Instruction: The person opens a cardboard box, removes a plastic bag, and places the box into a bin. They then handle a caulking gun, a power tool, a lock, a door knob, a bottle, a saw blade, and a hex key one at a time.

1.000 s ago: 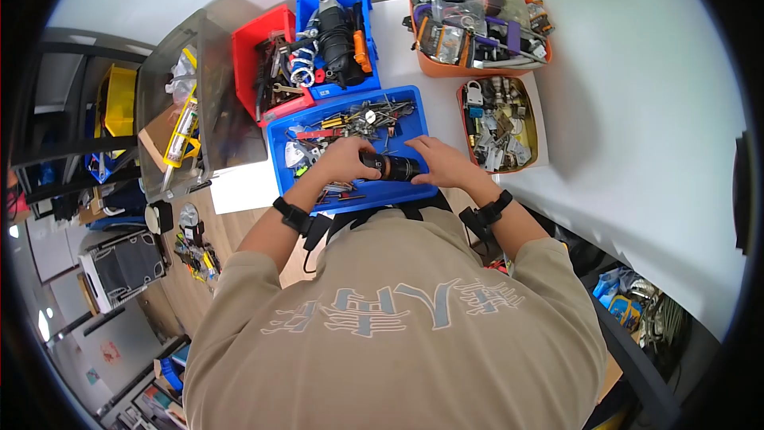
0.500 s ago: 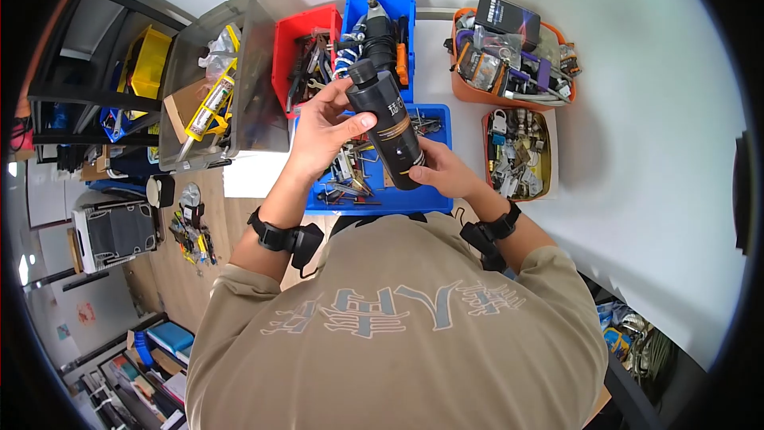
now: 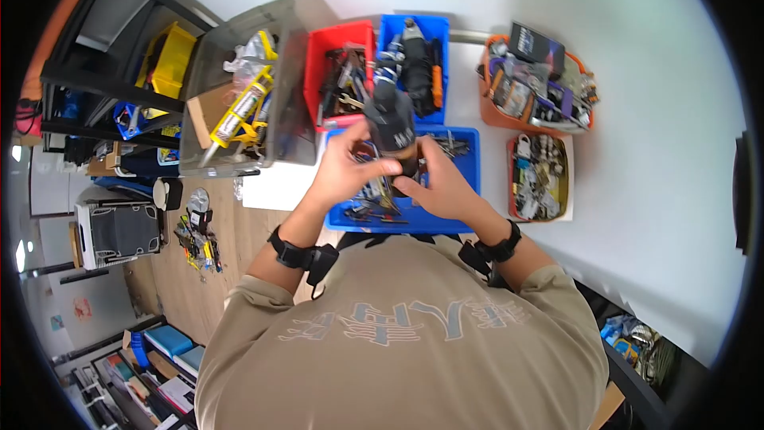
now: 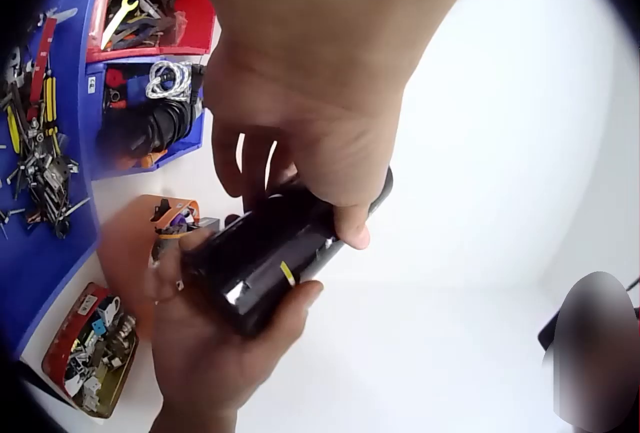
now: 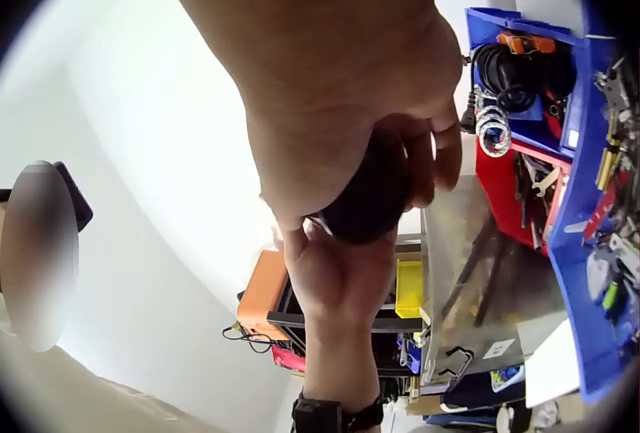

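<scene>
Both hands hold a black bottle [image 3: 391,126] above the blue tray [image 3: 471,183], its cap end tipped toward the far bins. The left hand [image 3: 344,169] grips it from the left side, thumb across its front. My right hand [image 3: 446,183] holds the lower part from the right. In the left wrist view, the left hand [image 4: 310,123] curls over the bottle [image 4: 275,243] while the right hand [image 4: 215,353] cups its base end. The right wrist view shows the right hand [image 5: 340,103] round the bottle's dark base [image 5: 370,193], with the left hand [image 5: 345,273] beyond.
Behind the tray stand a red bin [image 3: 318,72] of tools and a blue bin [image 3: 446,28]. An orange basket [image 3: 501,115] and a small tin of metal parts [image 3: 541,175] are at the right. At the left is a translucent box [image 3: 290,111] beside black shelving.
The bottle was low over the tray, then was raised and turned cap-up between both hands. It now stands more nearly end-on to the head view, which has shifted, moving the bins rightward.
</scene>
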The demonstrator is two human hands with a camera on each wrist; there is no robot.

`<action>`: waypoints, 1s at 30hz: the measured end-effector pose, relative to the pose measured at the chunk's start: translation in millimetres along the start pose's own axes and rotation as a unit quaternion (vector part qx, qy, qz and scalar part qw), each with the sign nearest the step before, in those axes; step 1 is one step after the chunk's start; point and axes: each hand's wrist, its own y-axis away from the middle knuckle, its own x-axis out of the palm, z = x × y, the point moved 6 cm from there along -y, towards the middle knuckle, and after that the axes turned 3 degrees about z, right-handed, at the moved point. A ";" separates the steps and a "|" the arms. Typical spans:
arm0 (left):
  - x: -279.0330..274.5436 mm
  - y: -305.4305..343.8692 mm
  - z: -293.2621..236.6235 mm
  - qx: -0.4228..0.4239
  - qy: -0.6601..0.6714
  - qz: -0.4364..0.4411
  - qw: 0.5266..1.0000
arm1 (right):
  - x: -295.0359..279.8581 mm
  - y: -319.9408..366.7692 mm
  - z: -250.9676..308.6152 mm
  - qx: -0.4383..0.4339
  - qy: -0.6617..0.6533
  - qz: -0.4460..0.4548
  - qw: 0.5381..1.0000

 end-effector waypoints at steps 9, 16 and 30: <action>-111.1 72.6 -22.6 0.143 -0.262 0.007 0.954 | 84.2 -62.5 77.0 -0.155 0.052 0.000 0.987; -266.5 142.3 12.0 0.125 -0.130 -0.132 0.975 | 190.3 -140.3 105.7 -0.115 0.093 -0.015 0.989; -407.0 168.1 108.7 -0.391 -0.507 -0.089 0.763 | 292.5 -313.0 132.7 -0.067 0.086 -0.093 0.990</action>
